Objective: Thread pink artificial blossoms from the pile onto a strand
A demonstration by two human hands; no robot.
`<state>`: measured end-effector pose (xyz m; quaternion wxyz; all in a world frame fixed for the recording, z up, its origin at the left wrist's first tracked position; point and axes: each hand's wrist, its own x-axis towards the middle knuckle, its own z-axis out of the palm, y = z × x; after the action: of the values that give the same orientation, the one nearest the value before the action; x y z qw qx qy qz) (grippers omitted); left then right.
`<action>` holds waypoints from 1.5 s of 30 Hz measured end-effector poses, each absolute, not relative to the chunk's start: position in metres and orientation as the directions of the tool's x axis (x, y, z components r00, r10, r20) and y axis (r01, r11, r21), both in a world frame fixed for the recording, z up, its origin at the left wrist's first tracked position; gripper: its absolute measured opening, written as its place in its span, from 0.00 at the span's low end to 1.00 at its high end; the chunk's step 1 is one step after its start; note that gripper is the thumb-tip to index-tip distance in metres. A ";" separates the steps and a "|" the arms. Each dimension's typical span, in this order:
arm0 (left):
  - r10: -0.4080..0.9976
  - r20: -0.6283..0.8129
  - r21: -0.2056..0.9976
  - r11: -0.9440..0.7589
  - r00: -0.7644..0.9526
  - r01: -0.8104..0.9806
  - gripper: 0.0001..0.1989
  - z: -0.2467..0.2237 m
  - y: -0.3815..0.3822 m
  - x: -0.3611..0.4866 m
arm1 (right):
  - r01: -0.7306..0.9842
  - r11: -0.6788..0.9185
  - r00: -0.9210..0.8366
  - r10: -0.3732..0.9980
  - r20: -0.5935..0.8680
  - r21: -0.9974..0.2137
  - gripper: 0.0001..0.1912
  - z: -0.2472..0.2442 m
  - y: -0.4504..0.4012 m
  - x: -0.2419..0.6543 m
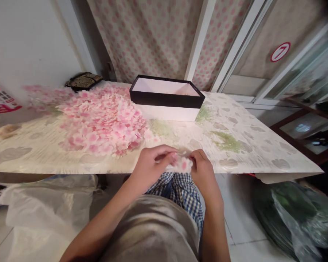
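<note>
My left hand (150,163) and my right hand (203,171) meet at the table's near edge, both pinching a small pink and white artificial flower (182,164) between their fingertips. A big heap of pink flower petals (104,122) lies on the table to the left, just beyond my left hand. Behind the hands stands a black-rimmed white box (166,98), open at the top; its inside looks white and I cannot tell what it holds.
The table (251,145) has a leaf-patterned cover with small piles of green bits (226,142). A dark pouch (83,80) sits at the back left. White plastic bags (43,203) lie below left, a dark bag of greenery (292,214) below right.
</note>
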<state>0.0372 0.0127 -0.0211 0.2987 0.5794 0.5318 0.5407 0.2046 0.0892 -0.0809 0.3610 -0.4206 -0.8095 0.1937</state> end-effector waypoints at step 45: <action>0.784 0.495 0.188 0.324 -0.374 0.927 0.20 -0.019 0.023 -0.058 | 0.436 0.463 -0.175 0.884 0.433 -0.771 0.05 -0.095 0.086 0.212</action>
<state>-0.0580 0.0226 -0.0194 -0.1593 0.5363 0.7978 0.2247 0.2117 0.0859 -0.0951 0.4534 -0.4551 -0.7253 0.2473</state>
